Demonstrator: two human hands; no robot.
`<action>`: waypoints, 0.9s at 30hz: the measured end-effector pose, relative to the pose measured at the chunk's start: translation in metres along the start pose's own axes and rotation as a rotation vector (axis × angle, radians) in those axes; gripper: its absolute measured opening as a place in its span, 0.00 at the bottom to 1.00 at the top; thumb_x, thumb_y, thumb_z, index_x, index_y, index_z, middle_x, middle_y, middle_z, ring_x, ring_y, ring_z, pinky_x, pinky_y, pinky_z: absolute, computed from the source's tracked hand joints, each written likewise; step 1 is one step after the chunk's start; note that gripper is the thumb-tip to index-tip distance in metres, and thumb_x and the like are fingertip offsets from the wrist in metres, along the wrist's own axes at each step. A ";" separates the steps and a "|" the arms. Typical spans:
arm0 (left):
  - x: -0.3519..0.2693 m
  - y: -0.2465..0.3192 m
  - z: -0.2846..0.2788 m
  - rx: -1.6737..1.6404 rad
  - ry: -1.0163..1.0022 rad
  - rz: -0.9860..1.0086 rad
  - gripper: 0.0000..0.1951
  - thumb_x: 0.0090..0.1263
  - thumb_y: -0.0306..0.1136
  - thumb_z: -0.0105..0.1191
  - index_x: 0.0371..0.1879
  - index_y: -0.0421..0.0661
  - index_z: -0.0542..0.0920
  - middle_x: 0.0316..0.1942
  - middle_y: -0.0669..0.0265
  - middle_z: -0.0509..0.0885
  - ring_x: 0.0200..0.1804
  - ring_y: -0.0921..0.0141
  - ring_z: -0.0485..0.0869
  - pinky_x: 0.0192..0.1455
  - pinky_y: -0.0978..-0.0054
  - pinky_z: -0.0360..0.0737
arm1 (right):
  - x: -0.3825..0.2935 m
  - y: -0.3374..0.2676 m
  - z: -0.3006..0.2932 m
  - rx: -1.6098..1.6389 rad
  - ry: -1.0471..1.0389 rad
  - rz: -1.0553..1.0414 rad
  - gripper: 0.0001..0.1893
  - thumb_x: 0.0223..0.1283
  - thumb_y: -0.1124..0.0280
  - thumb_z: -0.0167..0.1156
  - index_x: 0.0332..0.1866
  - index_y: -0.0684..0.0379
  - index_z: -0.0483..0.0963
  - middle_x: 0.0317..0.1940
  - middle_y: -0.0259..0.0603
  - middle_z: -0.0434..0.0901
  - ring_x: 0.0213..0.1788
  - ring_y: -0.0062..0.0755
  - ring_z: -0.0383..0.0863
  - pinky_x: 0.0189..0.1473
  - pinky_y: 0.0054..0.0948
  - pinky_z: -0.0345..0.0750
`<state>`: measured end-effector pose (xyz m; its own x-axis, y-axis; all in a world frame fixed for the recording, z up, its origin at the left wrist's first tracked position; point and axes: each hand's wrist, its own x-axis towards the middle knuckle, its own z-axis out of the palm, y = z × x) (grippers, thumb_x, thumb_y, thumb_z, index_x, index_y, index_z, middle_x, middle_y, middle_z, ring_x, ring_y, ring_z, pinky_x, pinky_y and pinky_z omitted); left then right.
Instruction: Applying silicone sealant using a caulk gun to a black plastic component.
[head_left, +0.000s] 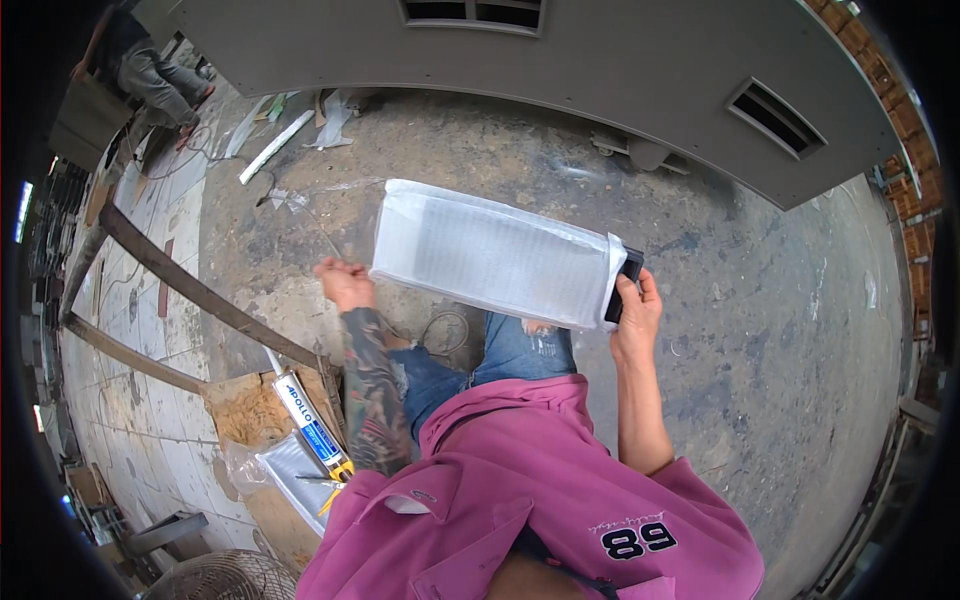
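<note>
A long flat object in translucent white foam wrap (495, 251) is held up above my lap and tilts down to the right. From the wrap's right end sticks a black frame end (631, 274). My right hand (637, 307) grips this black end, thumb on the near face. My left hand (346, 285) is just off the wrapped object's lower left corner, fingers curled; whether it pinches anything is too unclear to see. By my left forearm, a sealant tube marked Apollo (306, 416) with a yellow-handled tool (337, 480) lies on a board (247, 405).
A large grey panel (480, 64) with framed openings spans the far side, above wheeled supports (641, 152). Left stands a metal frame (210, 292). A fan (225, 577) is at lower left. A person (154, 79) stands far left, near scraps and a white strip (276, 146).
</note>
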<state>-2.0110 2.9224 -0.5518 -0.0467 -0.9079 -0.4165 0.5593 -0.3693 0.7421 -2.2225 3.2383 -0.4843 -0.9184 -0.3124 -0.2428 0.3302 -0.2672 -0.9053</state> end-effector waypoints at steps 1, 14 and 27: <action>0.002 0.007 -0.002 0.040 -0.058 -0.049 0.31 0.76 0.57 0.31 0.61 0.41 0.66 0.53 0.59 0.78 0.54 0.65 0.76 0.55 0.68 0.73 | 0.002 -0.007 -0.005 0.020 -0.012 0.036 0.13 0.60 0.78 0.60 0.49 0.62 0.71 0.33 0.36 0.82 0.33 0.19 0.81 0.37 0.19 0.77; 0.075 0.044 -0.017 0.800 0.231 0.649 0.24 0.72 0.45 0.50 0.26 0.31 0.82 0.19 0.59 0.83 0.18 0.72 0.77 0.22 0.70 0.71 | 0.021 -0.022 -0.038 -0.110 0.120 -0.119 0.14 0.59 0.77 0.60 0.50 0.65 0.73 0.34 0.31 0.80 0.36 0.17 0.78 0.41 0.21 0.76; 0.053 0.068 0.015 1.232 0.694 0.960 0.34 0.66 0.47 0.58 0.62 0.33 0.64 0.61 0.40 0.67 0.61 0.47 0.68 0.65 0.57 0.65 | 0.020 -0.027 -0.003 -0.131 -0.016 -0.236 0.16 0.61 0.76 0.60 0.53 0.61 0.71 0.41 0.32 0.80 0.40 0.17 0.77 0.46 0.19 0.73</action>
<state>-1.9879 2.8463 -0.5160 0.4280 -0.7517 0.5017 -0.7671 -0.0086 0.6415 -2.2503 3.2420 -0.4660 -0.9627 -0.2702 -0.0149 0.0752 -0.2140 -0.9739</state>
